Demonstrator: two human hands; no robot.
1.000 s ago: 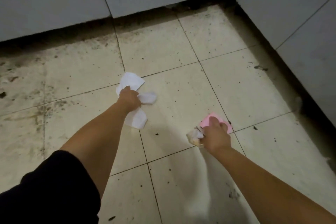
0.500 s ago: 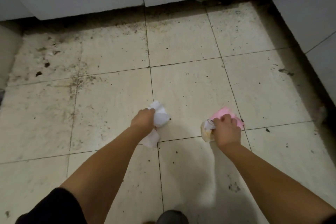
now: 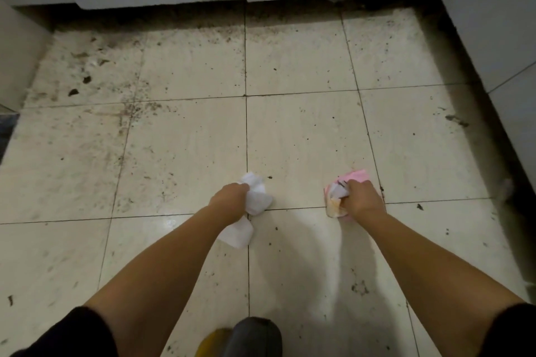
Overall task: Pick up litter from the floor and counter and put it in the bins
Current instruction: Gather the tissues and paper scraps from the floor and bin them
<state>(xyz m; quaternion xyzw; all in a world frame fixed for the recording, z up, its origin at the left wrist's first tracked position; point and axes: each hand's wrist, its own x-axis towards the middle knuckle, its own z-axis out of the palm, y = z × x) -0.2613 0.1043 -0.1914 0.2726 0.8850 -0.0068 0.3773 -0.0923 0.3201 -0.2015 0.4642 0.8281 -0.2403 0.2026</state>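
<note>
1. Both hands closed on litter, held over dirty tile floor (image 3: 185, 153).
2. L hand (image 3: 230, 201) grips crumpled white paper (image 3: 256, 201).
3. R hand (image 3: 362, 200) clutches pink sheet (image 3: 358, 175) w/ stained wrapper (image 3: 335, 207).

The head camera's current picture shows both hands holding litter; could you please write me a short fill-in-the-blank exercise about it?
1. The left hand grips crumpled paper that is ____ in colour.
2. The bright sheet sticking out beyond the right hand is ____.
3. The floor is made of square ____ speckled with dirt.
4. The number of hands closed on litter is ____.

Missing words: white; pink; tiles; two
</note>
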